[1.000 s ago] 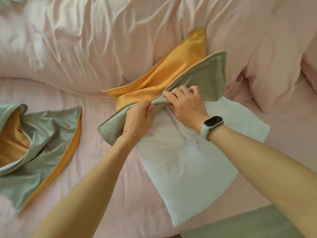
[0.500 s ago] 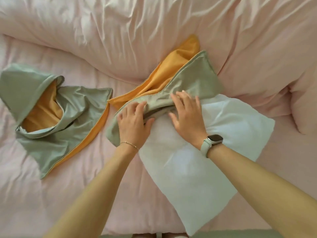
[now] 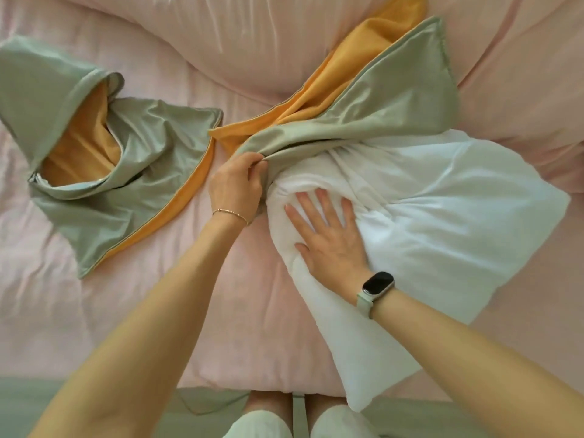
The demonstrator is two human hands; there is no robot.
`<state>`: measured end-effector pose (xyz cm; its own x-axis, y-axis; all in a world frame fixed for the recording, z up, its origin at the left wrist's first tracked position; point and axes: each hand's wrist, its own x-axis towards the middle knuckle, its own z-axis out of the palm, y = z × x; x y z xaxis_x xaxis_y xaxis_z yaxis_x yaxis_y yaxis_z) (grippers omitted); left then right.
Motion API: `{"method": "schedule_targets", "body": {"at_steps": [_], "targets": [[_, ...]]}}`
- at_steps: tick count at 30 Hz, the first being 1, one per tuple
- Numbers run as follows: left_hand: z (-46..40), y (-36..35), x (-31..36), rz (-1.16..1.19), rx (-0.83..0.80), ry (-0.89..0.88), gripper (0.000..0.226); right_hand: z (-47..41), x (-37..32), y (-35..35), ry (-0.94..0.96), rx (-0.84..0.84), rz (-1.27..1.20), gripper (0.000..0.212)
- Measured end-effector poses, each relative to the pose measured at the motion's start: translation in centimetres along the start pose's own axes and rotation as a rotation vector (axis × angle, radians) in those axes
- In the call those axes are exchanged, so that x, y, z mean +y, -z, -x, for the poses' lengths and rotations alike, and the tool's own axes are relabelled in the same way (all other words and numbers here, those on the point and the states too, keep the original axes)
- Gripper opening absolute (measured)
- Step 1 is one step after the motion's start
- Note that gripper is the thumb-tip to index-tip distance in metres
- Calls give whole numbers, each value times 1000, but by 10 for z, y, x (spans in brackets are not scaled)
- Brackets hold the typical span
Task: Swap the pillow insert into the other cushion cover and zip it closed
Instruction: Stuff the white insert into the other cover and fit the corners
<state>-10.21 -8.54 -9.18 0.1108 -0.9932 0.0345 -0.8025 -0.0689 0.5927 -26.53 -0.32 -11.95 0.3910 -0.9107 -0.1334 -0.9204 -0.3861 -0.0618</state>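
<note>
A white pillow insert (image 3: 442,222) lies on the pink bed, its far left corner tucked into the open mouth of a green and orange cushion cover (image 3: 379,102). My left hand (image 3: 235,184) grips the green edge of that cover's opening. Flat on the insert's bunched end just below the opening lies my right hand (image 3: 328,238), fingers spread and pressing into it. A second green and orange cushion cover (image 3: 126,159) lies empty and crumpled to the left, its opening gaping.
Pink bedding (image 3: 94,311) covers the whole surface, with plump pink pillows (image 3: 252,42) along the far side. A green sheet edge (image 3: 94,403) runs along the near side, where my knees (image 3: 268,418) show.
My right hand has come off the cover's edge and now presses flat on the insert, which has bunched up at the opening. The view has tilted down and left.
</note>
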Motion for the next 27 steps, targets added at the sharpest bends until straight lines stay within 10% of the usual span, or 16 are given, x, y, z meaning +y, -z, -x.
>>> {"method": "schedule_targets", "body": {"at_steps": [11,19,22,25,27], "targets": [[53,-8,-9,355,-249,190,14,-42,12,10,-31,-193,-105,51],[93,-22,19,47,-44,-42,46,26,76,44,-100,466,-218,32],[124,-24,33,187,130,349,53,27,125,57,-451,285,-173,55],[143,-32,47,600,-155,873,69,27,158,52,-735,9,-349,76],[145,-37,53,860,-268,895,66,25,159,45,-752,-21,-423,68]]}}
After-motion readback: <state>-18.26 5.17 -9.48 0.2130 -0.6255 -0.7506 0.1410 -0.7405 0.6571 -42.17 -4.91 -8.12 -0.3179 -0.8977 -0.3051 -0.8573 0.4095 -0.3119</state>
